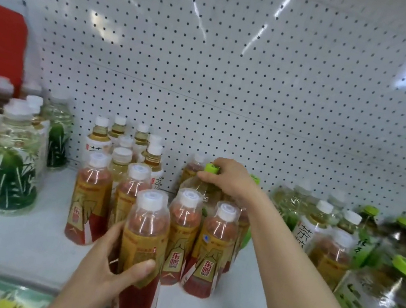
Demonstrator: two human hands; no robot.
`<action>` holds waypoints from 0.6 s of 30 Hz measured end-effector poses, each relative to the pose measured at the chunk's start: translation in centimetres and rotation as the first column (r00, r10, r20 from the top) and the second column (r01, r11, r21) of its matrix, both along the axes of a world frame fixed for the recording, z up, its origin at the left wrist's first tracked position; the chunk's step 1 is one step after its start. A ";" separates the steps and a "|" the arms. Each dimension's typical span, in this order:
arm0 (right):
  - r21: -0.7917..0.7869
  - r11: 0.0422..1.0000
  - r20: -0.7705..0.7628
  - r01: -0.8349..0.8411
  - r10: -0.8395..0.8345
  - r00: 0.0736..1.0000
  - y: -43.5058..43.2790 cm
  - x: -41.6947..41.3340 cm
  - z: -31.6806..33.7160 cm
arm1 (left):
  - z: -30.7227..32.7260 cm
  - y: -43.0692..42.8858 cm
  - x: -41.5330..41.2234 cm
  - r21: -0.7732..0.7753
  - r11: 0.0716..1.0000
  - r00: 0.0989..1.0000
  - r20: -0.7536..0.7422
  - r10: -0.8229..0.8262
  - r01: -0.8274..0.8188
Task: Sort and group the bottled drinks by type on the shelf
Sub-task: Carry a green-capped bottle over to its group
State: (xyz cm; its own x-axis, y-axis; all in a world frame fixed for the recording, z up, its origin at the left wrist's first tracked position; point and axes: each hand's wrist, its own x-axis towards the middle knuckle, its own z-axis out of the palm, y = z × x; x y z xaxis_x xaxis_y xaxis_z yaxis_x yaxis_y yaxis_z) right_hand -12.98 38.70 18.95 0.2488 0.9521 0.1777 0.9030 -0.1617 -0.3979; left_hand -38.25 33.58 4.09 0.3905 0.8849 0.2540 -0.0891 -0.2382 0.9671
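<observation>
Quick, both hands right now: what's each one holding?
Left hand: gripping the front red-and-gold bottle.
Right hand: gripping the green-capped bottle by its top.

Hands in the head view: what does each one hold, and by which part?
The left hand grips a red-labelled bottle round its lower body. The right hand grips a green-capped bottle at its top, by the cap.

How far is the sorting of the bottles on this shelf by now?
Partly done. The red-and-gold bottles already stand together in the middle, with the pale tea bottles behind them. In hand: the left hand holds the front red-and-gold bottle; the right hand grips a green-capped bottle standing among them. Left: the right-side group is mixed, with a stray red-and-gold bottle among green caps.
</observation>
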 end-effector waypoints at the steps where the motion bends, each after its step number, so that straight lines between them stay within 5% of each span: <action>1: 0.070 0.998 -0.052 0.007 -0.004 0.999 -0.1 0.2 0.4 | 0.0 0.1 0.1 0.008 1.000 1.000 -0.001 -0.003 0.003; 5: 0.377 0.922 -0.266 0.091 0.013 0.964 -1.8 0.7 3.9 | 0.1 -0.2 0.8 0.041 0.999 0.999 0.025 -0.034 0.033; 10: 0.745 0.609 -0.437 0.274 0.134 0.890 -5.9 1.6 7.7 | -0.3 -1.1 2.3 0.124 0.992 1.000 -0.004 -0.015 0.015; 14: 0.799 0.439 -0.497 0.411 0.098 0.862 -10.1 3.7 8.1 | -1.5 -0.6 3.7 0.166 0.986 0.999 -0.016 -0.027 0.030; 18: 0.768 0.457 -0.456 0.448 -0.100 0.884 -14.4 5.0 5.0 | -1.2 0.0 5.7 0.163 0.985 0.998 0.025 -0.061 0.056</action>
State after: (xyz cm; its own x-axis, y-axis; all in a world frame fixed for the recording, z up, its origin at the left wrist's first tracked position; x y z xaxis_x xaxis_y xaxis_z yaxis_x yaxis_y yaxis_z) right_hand -8.01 24.26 23.95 0.6702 0.2531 0.6977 0.6736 0.1871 -0.7150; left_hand -32.52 33.62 2.89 0.4302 0.8069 0.4047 -0.1360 -0.3853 0.9127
